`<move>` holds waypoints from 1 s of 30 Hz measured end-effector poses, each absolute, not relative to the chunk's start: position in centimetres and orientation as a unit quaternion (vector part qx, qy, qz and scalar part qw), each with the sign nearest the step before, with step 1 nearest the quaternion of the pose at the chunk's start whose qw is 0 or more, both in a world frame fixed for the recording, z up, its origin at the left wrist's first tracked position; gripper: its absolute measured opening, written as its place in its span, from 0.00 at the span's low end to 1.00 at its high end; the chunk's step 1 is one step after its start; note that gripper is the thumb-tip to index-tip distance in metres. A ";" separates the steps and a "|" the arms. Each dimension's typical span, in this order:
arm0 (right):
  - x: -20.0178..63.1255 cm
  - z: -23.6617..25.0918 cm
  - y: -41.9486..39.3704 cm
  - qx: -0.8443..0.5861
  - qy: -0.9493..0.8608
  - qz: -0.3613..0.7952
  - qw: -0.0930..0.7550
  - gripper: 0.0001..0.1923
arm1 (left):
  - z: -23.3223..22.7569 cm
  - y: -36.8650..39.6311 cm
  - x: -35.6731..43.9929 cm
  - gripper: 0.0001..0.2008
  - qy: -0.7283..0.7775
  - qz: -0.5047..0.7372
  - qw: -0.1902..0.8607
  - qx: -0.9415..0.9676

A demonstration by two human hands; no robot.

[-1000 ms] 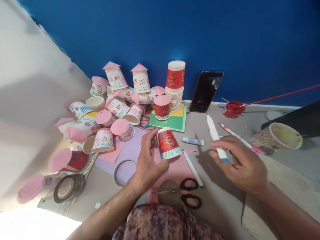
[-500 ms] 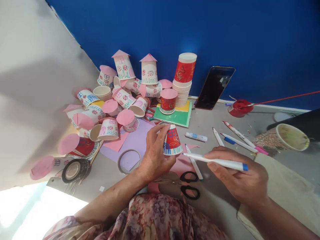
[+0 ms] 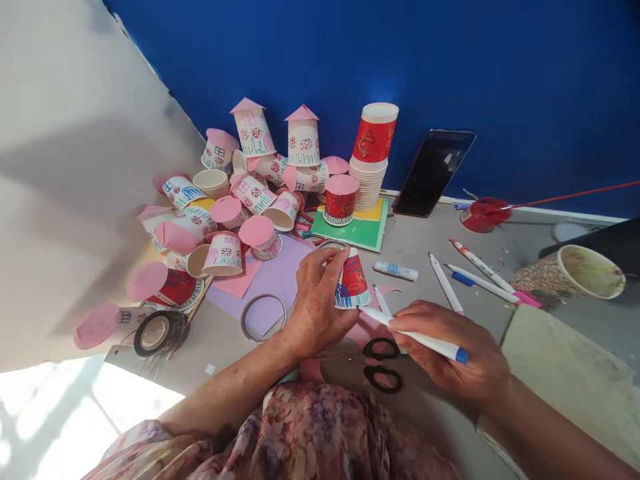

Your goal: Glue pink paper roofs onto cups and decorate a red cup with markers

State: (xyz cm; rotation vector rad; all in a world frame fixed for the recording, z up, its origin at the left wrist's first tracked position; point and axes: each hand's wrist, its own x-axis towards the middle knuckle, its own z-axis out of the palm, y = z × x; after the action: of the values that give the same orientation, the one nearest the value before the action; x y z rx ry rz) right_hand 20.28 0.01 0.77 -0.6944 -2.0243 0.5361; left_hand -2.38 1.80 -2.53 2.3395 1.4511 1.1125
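Gripping an upturned red-and-white tapered paper cup (image 3: pixel 356 277) by its side, the left hand (image 3: pixel 319 303) has its fingers wrapped about the wall. The cup leans in front of the person, over pink paper (image 3: pixel 367 328) on the grey surface (image 3: pixel 413 241). The right hand (image 3: pixel 455 353) pinches a slim white plastic marker with a blue end (image 3: pixel 434 345) between its fingers, tip at the cup's wide white rim (touching it or just short, the view does not settle which). Blue and teal strokes run along that lower band, and a blue window is drawn near the narrow top.

For a clean line, the cup is best held firmly enough not to roll, yet softly enough that its thin wall does not buckle. Short, light strokes should suit the curve; turning the cup probably beats reaching round it. Fresh ink might smear, so the left thumb should avoid the band. A second slim white marker (image 3: pixel 382 301) lies near the tip, and bumping it could spoil a stroke.
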 end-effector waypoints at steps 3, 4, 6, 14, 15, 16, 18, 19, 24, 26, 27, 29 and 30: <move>20.3 0.4 -0.1 -0.279 -0.819 0.231 0.445 0.11 | -2.5 1.7 -2.4 0.46 0.487 0.370 0.088 0.786; 20.3 0.3 -0.1 -0.280 -0.818 0.234 0.445 0.11 | -2.5 1.7 -2.4 0.46 0.487 0.369 0.089 0.787; 20.2 0.1 -0.1 -0.279 -0.816 0.239 0.447 0.12 | -2.6 1.7 -2.5 0.46 0.487 0.368 0.090 0.787; 20.5 0.4 0.0 -0.286 -0.810 0.210 0.466 0.12 | -2.8 1.7 -2.6 0.46 0.492 0.365 0.112 0.782; 20.5 0.4 0.0 -0.288 -0.808 0.208 0.470 0.12 | -2.8 1.8 -2.6 0.45 0.493 0.363 0.112 0.783; 20.5 0.4 0.0 -0.289 -0.807 0.208 0.472 0.12 | -2.8 1.8 -2.6 0.45 0.492 0.362 0.112 0.783; 20.4 0.3 0.1 -0.290 -0.808 0.209 0.468 0.12 | -2.8 1.8 -2.5 0.45 0.492 0.365 0.112 0.782; 20.4 0.2 0.1 -0.291 -0.810 0.210 0.464 0.12 | -2.9 1.8 -2.5 0.45 0.491 0.368 0.111 0.782; 20.5 0.3 0.0 -0.303 -0.811 0.205 0.457 0.11 | -2.8 1.8 -2.5 0.48 0.494 0.366 0.119 0.780; 20.7 0.5 0.0 -0.303 -0.807 0.204 0.465 0.11 | -2.7 1.8 -2.5 0.47 0.499 0.359 0.125 0.779; 20.8 0.6 0.1 -0.302 -0.805 0.204 0.468 0.11 | -2.7 1.8 -2.6 0.47 0.499 0.359 0.125 0.778; 20.8 0.6 0.1 -0.302 -0.804 0.201 0.471 0.11 | -2.6 1.8 -2.6 0.47 0.499 0.363 0.124 0.777; 20.8 0.6 0.1 -0.302 -0.805 0.199 0.471 0.11 | -2.6 1.8 -2.6 0.47 0.498 0.365 0.124 0.777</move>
State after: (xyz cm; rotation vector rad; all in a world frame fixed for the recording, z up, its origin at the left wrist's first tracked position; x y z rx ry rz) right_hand 20.83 0.12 0.61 -0.7391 -1.9709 0.4875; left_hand -2.58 1.76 -2.60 2.2641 1.4512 1.0639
